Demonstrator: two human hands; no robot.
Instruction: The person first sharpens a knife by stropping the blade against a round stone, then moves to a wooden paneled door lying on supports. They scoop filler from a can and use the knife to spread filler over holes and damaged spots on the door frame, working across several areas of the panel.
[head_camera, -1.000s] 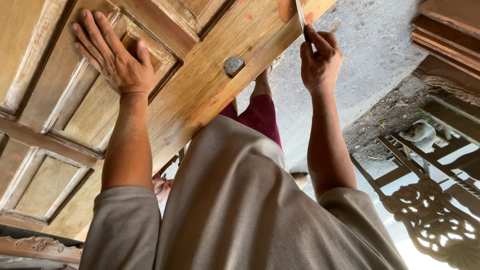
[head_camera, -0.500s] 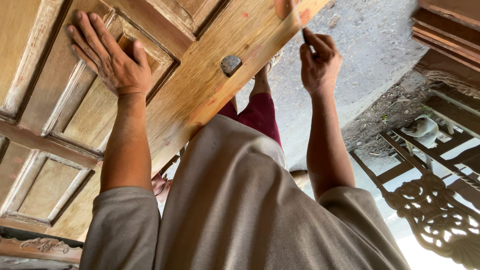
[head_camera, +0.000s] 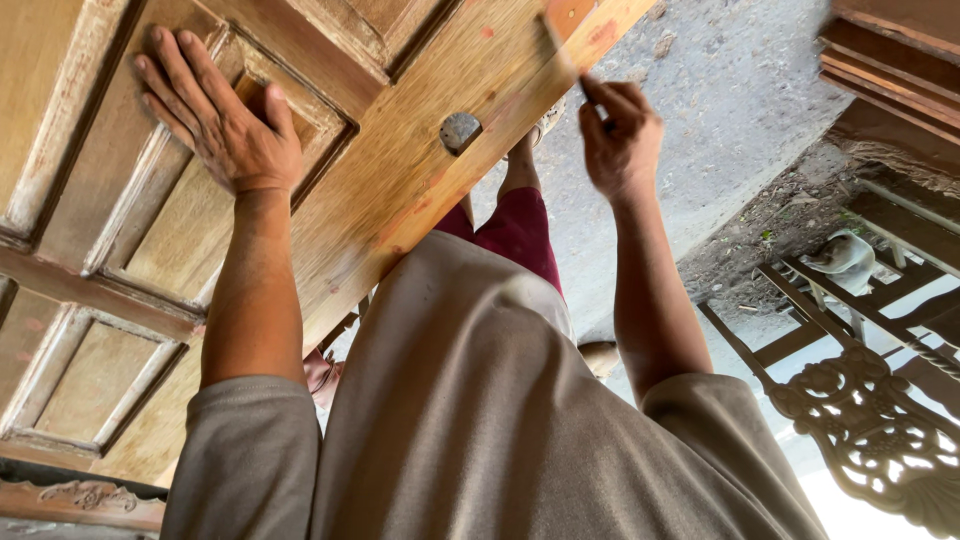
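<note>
Looking down along our own body, we see our grey cloth shirt (head_camera: 480, 420) filling the lower middle of the frame, with both sleeves at the bottom edge. Beyond its hem, dark red trousers (head_camera: 515, 225) cover our leg, which runs toward the upper middle.

Our left hand (head_camera: 215, 115) lies in the upper left of the frame, open and flat, fingers spread, palm pressed on a recessed panel of the large brown wooden panelled door (head_camera: 400, 170) that stretches across the left half of the frame. It grips nothing; it only bears on the wood. Lower left of it, more framed panels (head_camera: 85, 370) of the same door show pale, worn edges.

Our right hand (head_camera: 620, 140) is in the upper middle right, just beside the door's long outer edge. Its fingers are closed in a pinch around a thin, flat blade-like tool (head_camera: 563, 50), which is blurred, so we cannot tell its kind. The tip of the tool meets the door's edge near the top of the frame, where reddish spots mark the wood.

Between the two hands, on the broad plank of the door, sits a small round grey metal fitting (head_camera: 460, 130).

Farther off, grey concrete ground (head_camera: 730, 110) fills the upper right. In the lower right stands a dark carved wooden openwork frame (head_camera: 860, 420), and stacked brown wooden boards (head_camera: 890, 60) sit in the upper right corner.
</note>
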